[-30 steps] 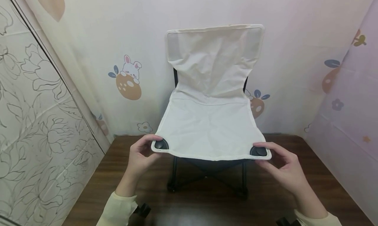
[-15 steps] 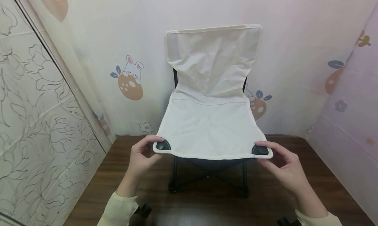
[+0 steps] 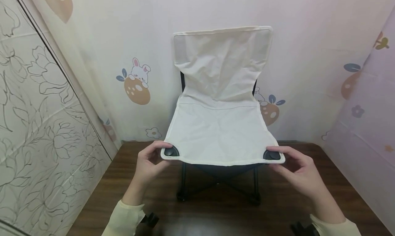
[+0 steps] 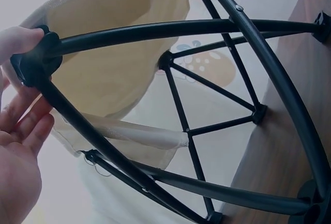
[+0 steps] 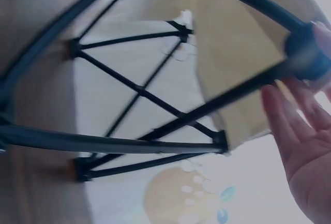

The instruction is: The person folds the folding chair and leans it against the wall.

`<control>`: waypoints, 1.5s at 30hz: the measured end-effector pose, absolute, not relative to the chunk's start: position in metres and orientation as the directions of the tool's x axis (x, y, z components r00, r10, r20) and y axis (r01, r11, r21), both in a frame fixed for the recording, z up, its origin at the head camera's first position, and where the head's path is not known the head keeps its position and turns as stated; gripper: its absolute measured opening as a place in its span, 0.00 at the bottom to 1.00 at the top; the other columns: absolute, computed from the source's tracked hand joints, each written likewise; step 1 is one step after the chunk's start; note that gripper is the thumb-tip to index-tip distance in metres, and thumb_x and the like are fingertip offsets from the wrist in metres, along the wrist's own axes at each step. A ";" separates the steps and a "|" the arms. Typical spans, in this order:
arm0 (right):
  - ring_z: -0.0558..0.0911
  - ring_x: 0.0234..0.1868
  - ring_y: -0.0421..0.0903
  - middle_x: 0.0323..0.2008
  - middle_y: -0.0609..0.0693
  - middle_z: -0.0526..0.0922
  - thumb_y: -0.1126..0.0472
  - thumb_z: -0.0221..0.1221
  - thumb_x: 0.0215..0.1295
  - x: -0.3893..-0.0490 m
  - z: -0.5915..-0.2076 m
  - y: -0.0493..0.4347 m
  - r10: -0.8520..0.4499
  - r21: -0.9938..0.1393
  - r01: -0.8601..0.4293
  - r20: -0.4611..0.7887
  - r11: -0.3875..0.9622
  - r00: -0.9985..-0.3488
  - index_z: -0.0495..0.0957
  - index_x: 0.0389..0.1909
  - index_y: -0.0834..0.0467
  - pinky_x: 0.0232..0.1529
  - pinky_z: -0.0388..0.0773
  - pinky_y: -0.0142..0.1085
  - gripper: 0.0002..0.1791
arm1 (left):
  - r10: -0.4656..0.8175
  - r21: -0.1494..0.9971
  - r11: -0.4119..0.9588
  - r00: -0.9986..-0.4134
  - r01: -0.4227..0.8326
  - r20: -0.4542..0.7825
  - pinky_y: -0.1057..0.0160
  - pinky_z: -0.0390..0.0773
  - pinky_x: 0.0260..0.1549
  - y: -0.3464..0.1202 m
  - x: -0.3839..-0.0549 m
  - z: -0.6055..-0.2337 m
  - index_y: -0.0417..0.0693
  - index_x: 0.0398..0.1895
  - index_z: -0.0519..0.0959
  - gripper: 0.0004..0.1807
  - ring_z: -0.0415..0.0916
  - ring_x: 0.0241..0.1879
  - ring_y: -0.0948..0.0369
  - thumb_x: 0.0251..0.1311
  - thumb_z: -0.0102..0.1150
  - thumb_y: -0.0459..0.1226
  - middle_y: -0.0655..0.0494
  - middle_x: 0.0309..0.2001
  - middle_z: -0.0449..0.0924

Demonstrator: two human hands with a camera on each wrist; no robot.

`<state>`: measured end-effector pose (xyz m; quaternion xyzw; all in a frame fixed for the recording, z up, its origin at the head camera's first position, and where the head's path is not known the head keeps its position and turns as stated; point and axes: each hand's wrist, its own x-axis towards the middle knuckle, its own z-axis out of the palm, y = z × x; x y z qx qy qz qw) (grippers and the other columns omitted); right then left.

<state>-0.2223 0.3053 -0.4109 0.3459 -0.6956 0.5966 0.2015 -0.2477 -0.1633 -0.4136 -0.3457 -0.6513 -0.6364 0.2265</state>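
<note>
A folding chair with a cream fabric seat [image 3: 220, 133] and backrest [image 3: 222, 57] stands unfolded, facing me. My left hand [image 3: 149, 162] grips the seat's front left corner, fingers on the black corner patch [image 3: 171, 151] and thumb beneath. At the front right corner, my right hand [image 3: 297, 167] pinches the other black patch [image 3: 272, 155] likewise. In the left wrist view, the left hand [image 4: 20, 151] holds a black plastic joint [image 4: 39, 61] where frame tubes [image 4: 145, 31] meet. The right hand [image 5: 305, 125] touches a matching joint [image 5: 307, 53] in the blurred right wrist view.
Under the chair is a dark brown wooden surface [image 3: 213, 219], on which the crossed black legs [image 3: 217, 183] rest. Printed curtains with bunnies and carrots [image 3: 137, 90] hang close behind and at the right. A flower-patterned panel [image 3: 46, 126] stands on the left.
The view has shifted slightly, so walls and chair appear a little displaced. The front right seat corner sits slightly higher in view. Both hands keep their hold on the corners.
</note>
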 end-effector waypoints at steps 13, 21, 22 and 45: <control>0.86 0.44 0.40 0.55 0.50 0.90 0.92 0.67 0.52 -0.221 -0.404 0.313 -0.275 -0.711 -0.695 0.650 0.106 -0.708 0.82 0.60 0.73 0.45 0.84 0.26 0.33 | 0.168 0.659 -0.082 -0.642 0.747 0.748 0.64 0.85 0.50 -0.162 -0.252 -0.416 0.28 0.52 0.83 0.22 0.83 0.48 0.58 0.52 0.69 0.12 0.49 0.51 0.87; 0.87 0.45 0.40 0.55 0.53 0.90 0.92 0.65 0.54 -0.222 -0.410 0.308 -0.236 -0.702 -0.708 0.676 0.081 -0.698 0.81 0.61 0.74 0.44 0.83 0.26 0.31 | 0.171 0.655 -0.037 -0.641 0.755 0.748 0.64 0.86 0.50 -0.164 -0.251 -0.416 0.30 0.52 0.84 0.23 0.84 0.47 0.60 0.52 0.70 0.13 0.47 0.50 0.88; 0.86 0.45 0.39 0.55 0.52 0.90 0.92 0.65 0.54 -0.222 -0.411 0.307 -0.230 -0.704 -0.703 0.671 0.098 -0.705 0.81 0.61 0.73 0.44 0.83 0.26 0.32 | 0.172 0.656 -0.036 -0.642 0.753 0.747 0.64 0.86 0.49 -0.164 -0.250 -0.416 0.30 0.52 0.84 0.23 0.84 0.47 0.60 0.52 0.70 0.13 0.48 0.50 0.88; 0.84 0.44 0.39 0.56 0.47 0.89 0.88 0.67 0.58 -0.222 -0.406 0.306 -0.243 -0.707 -0.679 0.636 0.195 -0.732 0.81 0.64 0.70 0.42 0.83 0.26 0.31 | 0.176 0.650 -0.063 -0.633 0.757 0.754 0.63 0.86 0.52 -0.166 -0.248 -0.412 0.29 0.53 0.83 0.25 0.84 0.49 0.60 0.50 0.68 0.10 0.49 0.52 0.88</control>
